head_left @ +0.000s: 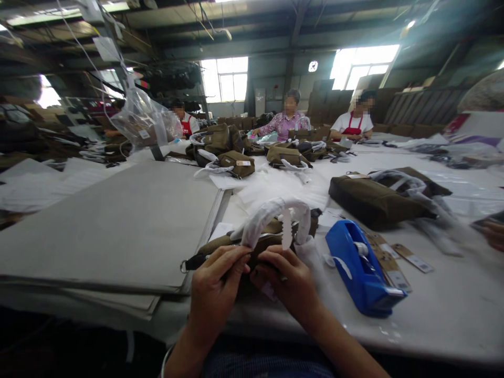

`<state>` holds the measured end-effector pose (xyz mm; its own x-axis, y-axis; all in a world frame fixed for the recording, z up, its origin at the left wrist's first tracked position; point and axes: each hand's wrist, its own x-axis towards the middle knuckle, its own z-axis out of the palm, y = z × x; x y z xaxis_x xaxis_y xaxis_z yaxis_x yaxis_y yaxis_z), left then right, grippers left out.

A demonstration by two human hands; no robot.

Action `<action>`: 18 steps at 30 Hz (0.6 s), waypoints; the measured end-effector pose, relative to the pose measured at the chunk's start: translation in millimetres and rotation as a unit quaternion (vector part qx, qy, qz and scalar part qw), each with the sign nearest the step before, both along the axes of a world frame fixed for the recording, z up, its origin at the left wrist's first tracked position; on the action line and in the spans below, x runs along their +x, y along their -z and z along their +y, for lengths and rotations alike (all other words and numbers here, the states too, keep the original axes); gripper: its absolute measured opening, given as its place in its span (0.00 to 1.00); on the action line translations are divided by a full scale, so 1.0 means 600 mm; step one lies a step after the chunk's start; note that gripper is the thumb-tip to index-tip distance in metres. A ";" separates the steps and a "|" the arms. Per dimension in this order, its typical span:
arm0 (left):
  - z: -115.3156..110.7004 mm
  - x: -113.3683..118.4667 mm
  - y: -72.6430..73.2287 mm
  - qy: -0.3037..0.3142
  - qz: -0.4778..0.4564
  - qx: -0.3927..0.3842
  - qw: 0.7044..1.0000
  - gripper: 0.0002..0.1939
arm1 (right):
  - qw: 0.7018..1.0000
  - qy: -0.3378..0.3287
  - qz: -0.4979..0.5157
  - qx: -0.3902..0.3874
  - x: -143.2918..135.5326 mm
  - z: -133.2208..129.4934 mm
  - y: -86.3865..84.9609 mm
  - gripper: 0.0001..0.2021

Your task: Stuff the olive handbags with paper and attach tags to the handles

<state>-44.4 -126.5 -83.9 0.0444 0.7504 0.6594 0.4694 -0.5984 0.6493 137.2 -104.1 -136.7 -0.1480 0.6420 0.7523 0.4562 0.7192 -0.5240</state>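
An olive-brown handbag (220, 243) lies on the table in front of me, its arched handle (264, 214) wrapped in white translucent film. My left hand (216, 281) pinches the wrapping at the handle's near left end. Close by on the right, my right hand (290, 281) is closed, fingers curled against the bag. A white strip with notched edges (287, 231) rises from its fingertips. What lies under the fingers of both hands is partly hidden. Right of the bag stands a blue tape dispenser (350, 262).
Several brown tags (411, 257) lie behind the dispenser. Another olive bag (378, 197) sits at the right, with more bags (236, 164) further back. A stack of grey sheets (118, 220) covers the left. Several people work across the table; another person's hand (494, 233) shows at the right edge.
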 end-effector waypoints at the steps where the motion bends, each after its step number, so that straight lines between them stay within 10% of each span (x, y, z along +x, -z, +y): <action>1: 0.000 0.000 0.001 0.001 -0.001 -0.001 1.000 0.12 | 1.000 -0.001 -0.014 0.011 0.002 0.000 0.004 0.09; 18: -0.003 0.002 0.003 0.004 0.026 0.009 1.000 0.12 | 0.977 -0.024 -0.165 0.134 0.011 -0.004 0.000 0.08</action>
